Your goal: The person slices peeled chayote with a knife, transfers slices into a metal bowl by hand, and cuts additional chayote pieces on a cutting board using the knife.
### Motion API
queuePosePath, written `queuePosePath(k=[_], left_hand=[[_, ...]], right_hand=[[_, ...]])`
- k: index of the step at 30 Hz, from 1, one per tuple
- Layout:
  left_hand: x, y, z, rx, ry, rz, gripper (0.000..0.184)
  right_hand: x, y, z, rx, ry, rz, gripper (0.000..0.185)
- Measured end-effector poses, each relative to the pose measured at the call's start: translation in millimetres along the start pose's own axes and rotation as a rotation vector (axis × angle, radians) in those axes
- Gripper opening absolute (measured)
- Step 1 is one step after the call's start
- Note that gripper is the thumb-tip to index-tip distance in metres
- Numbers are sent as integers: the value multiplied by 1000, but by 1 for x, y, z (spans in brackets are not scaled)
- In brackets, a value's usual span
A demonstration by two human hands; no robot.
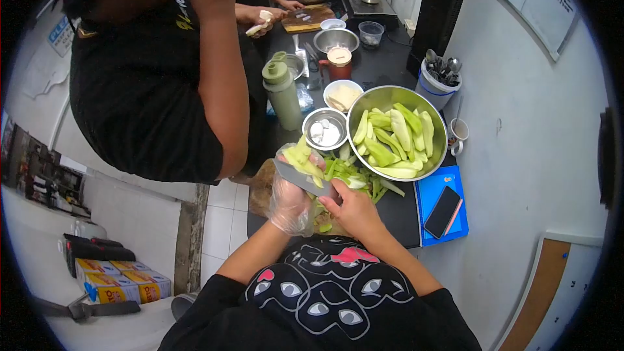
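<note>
My left hand (290, 198) wears a clear plastic glove and is closed around pale green vegetable pieces (300, 156). A wide grey knife blade (302, 179) lies across that palm, against the pieces. My right hand (354, 207), bare, grips the knife at its near right end; the handle is hidden in my fingers. Beneath and beyond my hands, green trimmings (377, 185) lie heaped on the table, partly over a wooden board (262, 188). A large steel bowl (442, 136) just beyond holds several long, peeled green wedges (401, 131).
Near the bowl stand a small metal bowl (309, 120) with white pieces, a green bottle (281, 94) and a red mug (338, 65). A phone (443, 211) rests on a blue folder (426, 188) at right. A co-worker (156, 84) stands close left; another person's hands (260, 18) work farther back.
</note>
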State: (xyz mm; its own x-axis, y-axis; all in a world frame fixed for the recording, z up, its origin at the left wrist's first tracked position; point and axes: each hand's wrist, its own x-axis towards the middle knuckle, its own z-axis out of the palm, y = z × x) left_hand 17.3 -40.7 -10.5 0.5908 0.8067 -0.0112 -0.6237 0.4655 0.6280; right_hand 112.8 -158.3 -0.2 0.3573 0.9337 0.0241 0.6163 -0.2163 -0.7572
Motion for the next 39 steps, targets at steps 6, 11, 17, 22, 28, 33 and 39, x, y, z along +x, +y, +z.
queuePosePath(k=[6,11,17,22,28,33,39], left_hand=[[-6,-5,2,158,25,32,31],[5,5,0,-49,-63,-97,29],[-1,8,13,87,5,-37,25],[-4,6,14,492,39,209,19],[-7,12,17,1143,-7,515,24],[-4,-16,-2,124,64,99,36],[14,-6,-20,-110,-57,-147,56]], right_hand=[[1,-3,-1,67,47,-34,41],[0,1,-1,207,0,-10,39],[-1,-2,-3,193,8,8,41],[-1,-2,0,221,19,1,43],[0,-7,1,223,11,35,43],[8,6,2,203,-7,99,42],[8,27,-6,620,-355,375,50]])
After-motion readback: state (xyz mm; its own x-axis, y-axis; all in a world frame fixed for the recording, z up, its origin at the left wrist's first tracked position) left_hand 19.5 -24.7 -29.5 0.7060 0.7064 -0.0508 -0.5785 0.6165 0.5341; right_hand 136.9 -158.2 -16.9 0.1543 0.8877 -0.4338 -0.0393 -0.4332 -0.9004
